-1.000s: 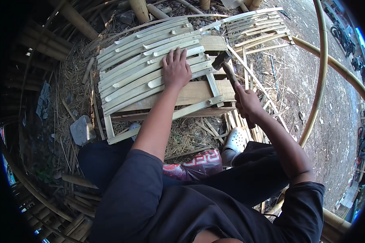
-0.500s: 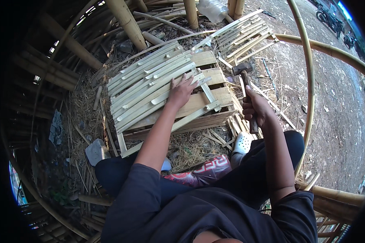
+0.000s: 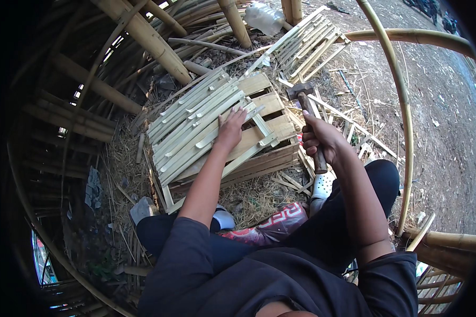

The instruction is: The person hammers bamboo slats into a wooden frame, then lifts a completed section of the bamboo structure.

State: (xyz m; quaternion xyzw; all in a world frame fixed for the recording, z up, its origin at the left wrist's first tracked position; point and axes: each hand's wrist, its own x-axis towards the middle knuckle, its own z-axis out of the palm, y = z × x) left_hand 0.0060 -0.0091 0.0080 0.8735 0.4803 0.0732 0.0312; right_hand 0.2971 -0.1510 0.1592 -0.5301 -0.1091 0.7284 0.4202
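Note:
My left hand (image 3: 231,129) lies on a row of pale bamboo slats (image 3: 195,117), fingers stretched out and pressed on one slat near its right end. The slats form a panel joined by cross strips, resting on a wooden crate (image 3: 281,127) with gaps between its boards. To the right of the crate, my right hand (image 3: 322,138) grips a hammer (image 3: 305,101) by its wooden handle. Its dark metal head points away from me, raised and apart from the slats. Whether a nail stands under my left fingers is too small to tell.
Another slatted panel (image 3: 307,45) lies beyond the crate, near a clear plastic jug (image 3: 264,19). Bamboo poles (image 3: 148,39) stand at the far left. A curved bamboo pole (image 3: 404,116) rises at my right. Straw and loose strips litter the ground; a printed sack (image 3: 280,222) lies by my feet.
The view has shifted a little. My right hand and the hammer have moved slightly left, nearer the crate. My left hand keeps its place on the slats.

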